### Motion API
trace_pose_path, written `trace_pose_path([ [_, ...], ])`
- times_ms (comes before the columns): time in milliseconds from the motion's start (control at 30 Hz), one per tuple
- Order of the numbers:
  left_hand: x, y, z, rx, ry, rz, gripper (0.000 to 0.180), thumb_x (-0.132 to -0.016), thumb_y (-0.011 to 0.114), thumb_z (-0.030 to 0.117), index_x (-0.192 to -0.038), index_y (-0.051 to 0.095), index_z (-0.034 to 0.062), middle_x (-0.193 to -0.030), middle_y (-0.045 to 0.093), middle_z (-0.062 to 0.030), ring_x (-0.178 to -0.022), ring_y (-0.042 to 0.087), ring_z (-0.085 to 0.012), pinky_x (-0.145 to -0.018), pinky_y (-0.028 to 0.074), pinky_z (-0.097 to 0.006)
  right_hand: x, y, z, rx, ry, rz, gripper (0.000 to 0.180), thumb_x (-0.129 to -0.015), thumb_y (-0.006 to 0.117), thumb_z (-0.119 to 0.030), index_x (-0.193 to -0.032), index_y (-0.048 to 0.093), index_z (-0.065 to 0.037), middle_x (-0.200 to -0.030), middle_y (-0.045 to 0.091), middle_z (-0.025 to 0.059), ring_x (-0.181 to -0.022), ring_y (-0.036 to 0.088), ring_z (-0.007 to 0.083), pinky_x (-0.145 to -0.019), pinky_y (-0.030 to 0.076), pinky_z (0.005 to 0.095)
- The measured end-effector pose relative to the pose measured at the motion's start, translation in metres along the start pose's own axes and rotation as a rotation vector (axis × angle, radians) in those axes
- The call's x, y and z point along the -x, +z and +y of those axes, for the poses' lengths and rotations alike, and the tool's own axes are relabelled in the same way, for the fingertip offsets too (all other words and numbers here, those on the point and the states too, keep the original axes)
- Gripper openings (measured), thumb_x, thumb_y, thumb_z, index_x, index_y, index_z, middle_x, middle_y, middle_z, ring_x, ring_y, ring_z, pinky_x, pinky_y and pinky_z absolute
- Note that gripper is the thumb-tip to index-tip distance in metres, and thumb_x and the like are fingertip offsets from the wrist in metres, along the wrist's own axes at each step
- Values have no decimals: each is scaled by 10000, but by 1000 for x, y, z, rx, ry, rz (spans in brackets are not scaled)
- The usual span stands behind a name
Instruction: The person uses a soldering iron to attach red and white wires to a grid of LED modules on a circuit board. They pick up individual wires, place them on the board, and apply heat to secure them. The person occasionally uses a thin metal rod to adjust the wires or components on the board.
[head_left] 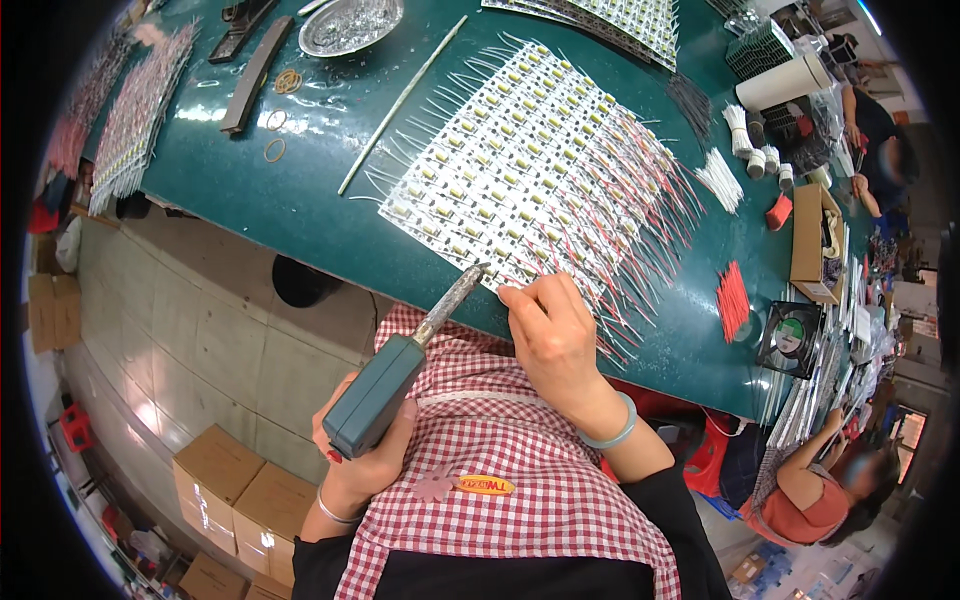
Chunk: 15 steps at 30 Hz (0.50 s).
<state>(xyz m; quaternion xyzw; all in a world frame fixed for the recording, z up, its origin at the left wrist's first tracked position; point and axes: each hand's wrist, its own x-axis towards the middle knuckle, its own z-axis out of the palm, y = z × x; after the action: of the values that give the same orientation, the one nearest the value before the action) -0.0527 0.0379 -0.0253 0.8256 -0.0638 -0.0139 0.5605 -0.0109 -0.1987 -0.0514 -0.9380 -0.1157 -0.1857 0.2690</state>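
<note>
My left hand (368, 440) is wrapped round the dark green body of a soldering gun (375, 396). Its metal tip reaches the near edge of a white circuit board panel (440, 195). Rows of small yellow parts cover the panel, with white wires sticking out on the left and red and white wires (640, 215) on the right. Beside the tip, my right hand (552, 338) pinches thumb and forefinger together at the panel's near edge. Whatever lies between those fingertips is too small to make out.
A thin rod (402, 105) lies left of the panel, near rubber bands (287, 81) and a metal dish (350, 25). Red wires (733, 302), a small fan (790, 340) and a cardboard box (817, 240) are on the right. Two people work at the far right.
</note>
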Motion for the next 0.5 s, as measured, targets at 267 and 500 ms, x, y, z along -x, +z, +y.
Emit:
trace_pose_path([
  [267, -48, -15, -2, -5, -15, 377, 251, -798, 766, -19, -1037, 690, -39, -906, 696, -71, -638, 590, -84, -565, 460, -218, 0, -10, 0, -26, 9, -72, 242, -764, 648, 52, -1000, 686, 13, -814, 528, 89, -780, 547, 265, -651, 472, 371],
  [500, -162, -44, 52, 173, 289, 672, 226, -844, 748, 7, -1047, 675, -59, -821, 660, -36, -558, 530, -59, -477, 392, -224, 2, -50, -6, -71, 90, -80, 216, -776, 680, 73, -980, 698, 3, -795, 547, 99, -749, 562, 270, -646, 479, 373],
])
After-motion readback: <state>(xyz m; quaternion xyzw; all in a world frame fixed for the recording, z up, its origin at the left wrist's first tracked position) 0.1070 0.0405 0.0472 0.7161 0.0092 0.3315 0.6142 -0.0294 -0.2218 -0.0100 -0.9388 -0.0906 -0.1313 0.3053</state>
